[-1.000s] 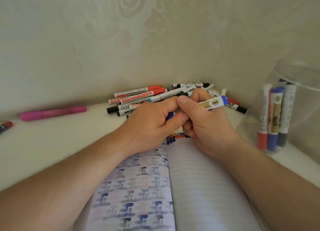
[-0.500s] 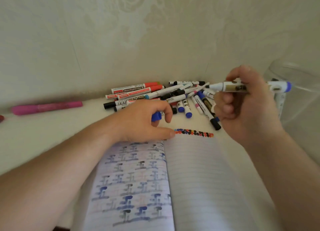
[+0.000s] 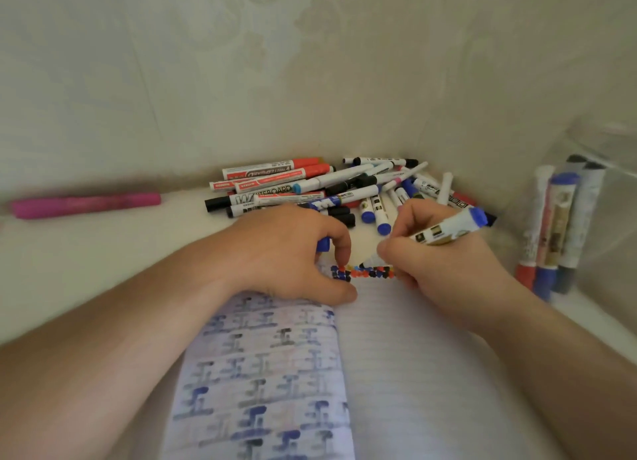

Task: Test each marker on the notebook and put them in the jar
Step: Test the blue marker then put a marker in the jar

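Observation:
An open lined notebook (image 3: 396,373) lies in front of me, with a row of coloured test dots (image 3: 365,272) along the top of its right page. My right hand (image 3: 444,270) grips an uncapped white marker with a blue end (image 3: 448,230), its tip down at the row of dots. My left hand (image 3: 286,252) rests on the notebook's top edge and holds the blue cap (image 3: 323,244) in its curled fingers. A heap of markers (image 3: 320,187) lies behind the notebook by the wall. A clear jar (image 3: 586,218) at the right holds several markers upright.
A pink marker (image 3: 86,204) lies alone on the white table at the far left. The wall stands close behind the heap and forms a corner near the jar. The left notebook page shows bled-through ink marks.
My right hand came down from near the jar's height and brought the marker's tip onto the page at the dots. My left hand stayed at the notebook's top with the cap.

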Action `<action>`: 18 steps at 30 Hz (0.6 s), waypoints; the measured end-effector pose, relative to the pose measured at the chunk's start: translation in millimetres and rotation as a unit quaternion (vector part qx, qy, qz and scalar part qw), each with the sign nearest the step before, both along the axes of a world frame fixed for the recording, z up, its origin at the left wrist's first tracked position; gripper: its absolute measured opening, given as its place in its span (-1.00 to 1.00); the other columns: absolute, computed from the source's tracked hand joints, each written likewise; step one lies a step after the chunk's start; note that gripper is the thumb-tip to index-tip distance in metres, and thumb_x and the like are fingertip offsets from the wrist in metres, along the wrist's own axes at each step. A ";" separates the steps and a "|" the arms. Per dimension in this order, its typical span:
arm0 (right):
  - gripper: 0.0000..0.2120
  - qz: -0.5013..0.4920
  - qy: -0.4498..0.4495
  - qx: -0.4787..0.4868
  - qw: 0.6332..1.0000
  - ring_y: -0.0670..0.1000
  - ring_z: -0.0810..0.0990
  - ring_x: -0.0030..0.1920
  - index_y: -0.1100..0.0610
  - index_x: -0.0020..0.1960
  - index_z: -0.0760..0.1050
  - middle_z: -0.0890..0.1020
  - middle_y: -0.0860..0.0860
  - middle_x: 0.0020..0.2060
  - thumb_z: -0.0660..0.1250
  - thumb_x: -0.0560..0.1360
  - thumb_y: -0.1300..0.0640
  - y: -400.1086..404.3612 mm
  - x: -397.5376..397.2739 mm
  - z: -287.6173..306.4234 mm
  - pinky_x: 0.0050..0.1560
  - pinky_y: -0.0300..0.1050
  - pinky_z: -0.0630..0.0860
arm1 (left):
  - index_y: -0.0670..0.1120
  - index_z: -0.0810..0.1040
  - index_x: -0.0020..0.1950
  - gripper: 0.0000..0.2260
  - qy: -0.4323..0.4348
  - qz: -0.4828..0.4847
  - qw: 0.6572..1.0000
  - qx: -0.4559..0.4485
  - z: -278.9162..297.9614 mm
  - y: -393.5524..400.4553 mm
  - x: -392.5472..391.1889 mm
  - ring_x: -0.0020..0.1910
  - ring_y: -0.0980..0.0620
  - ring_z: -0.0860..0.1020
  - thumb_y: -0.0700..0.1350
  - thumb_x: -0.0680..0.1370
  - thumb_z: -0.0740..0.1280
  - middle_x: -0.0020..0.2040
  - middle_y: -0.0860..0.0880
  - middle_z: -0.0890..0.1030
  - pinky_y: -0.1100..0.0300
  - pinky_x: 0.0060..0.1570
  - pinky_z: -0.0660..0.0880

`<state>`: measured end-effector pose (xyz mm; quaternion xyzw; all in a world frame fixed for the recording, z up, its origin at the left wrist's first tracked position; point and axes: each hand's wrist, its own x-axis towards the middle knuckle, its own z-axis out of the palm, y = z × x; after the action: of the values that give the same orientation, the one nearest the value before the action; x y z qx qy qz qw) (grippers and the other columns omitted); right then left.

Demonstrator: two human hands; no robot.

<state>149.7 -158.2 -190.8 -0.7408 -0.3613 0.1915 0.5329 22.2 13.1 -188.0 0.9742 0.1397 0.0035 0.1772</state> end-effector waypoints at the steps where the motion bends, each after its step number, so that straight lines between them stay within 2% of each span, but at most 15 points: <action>1: -0.74 -0.010 0.003 -0.001 1.000 -0.03 0.43 -0.52 0.13 -0.32 0.42 0.51 0.11 -0.50 0.43 0.45 0.30 -0.3 -1.1 -0.9 -0.50 -0.15 0.33 | 0.33 0.53 0.03 -0.61 0.006 -0.001 1.000 0.002 1.0 -1.0 0.5 -0.21 0.22 0.51 0.45 0.31 0.44 -0.24 0.13 0.56 0.14 -0.27 0.42; 8: -0.81 -0.029 0.002 -0.072 0.997 -0.05 0.52 -0.51 0.16 -0.23 0.47 0.63 0.16 -0.45 0.46 0.47 0.20 0.0 -4.5 -1.7 -0.41 -0.08 0.47 | 0.35 0.48 0.04 -0.62 -0.001 -0.011 1.000 0.005 2.8 -3.7 1.4 -0.25 0.22 0.47 0.43 0.32 0.44 -0.28 0.17 0.52 0.15 -0.28 0.35; 12: -0.82 -0.027 -0.015 -0.079 0.996 -0.04 0.56 -0.48 0.19 -0.23 0.50 0.65 0.15 -0.45 0.47 0.47 0.20 -0.2 -6.4 -0.8 -0.33 -0.01 0.53 | 0.36 0.55 -0.01 -0.69 0.020 -0.024 0.999 -0.009 5.6 -5.3 0.7 -0.29 0.24 0.47 0.42 0.33 0.44 -0.22 0.47 0.47 0.17 -0.29 0.34; 14: -0.84 -0.026 -0.022 -0.087 0.996 -0.04 0.58 -0.47 0.18 -0.23 0.52 0.66 0.14 -0.44 0.47 0.46 0.20 -0.2 -6.7 -0.8 -0.30 0.03 0.56 | 0.37 0.56 -0.02 -0.68 0.018 -0.022 0.999 -0.018 6.2 -4.9 0.9 -0.27 0.27 0.48 0.43 0.32 0.45 -0.24 0.40 0.50 0.17 -0.30 0.34; 16: -0.84 -0.023 -0.024 -0.095 0.995 -0.03 0.58 -0.46 0.16 -0.24 0.54 0.66 0.14 -0.44 0.48 0.46 0.18 0.2 -6.7 -0.8 -0.29 0.04 0.56 | 0.37 0.57 -0.01 -0.66 0.014 -0.018 1.000 -0.017 5.9 -4.4 0.5 -0.27 0.24 0.48 0.44 0.30 0.46 -0.28 0.21 0.52 0.16 -0.30 0.36; 18: -0.83 -0.020 -0.023 -0.105 0.994 -0.03 0.58 -0.46 0.14 -0.25 0.54 0.67 0.14 -0.44 0.49 0.45 0.17 0.6 -7.2 -0.1 -0.31 0.00 0.56 | 0.36 0.57 -0.01 -0.65 0.016 -0.018 1.000 -0.015 6.0 -4.8 -0.4 -0.26 0.21 0.48 0.45 0.30 0.46 -0.28 0.16 0.50 0.15 -0.29 0.38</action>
<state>142.5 -157.5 -190.9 -0.8041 -0.3367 0.2002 0.4472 21.8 8.3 -182.0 0.9738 0.1247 -0.0174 0.1895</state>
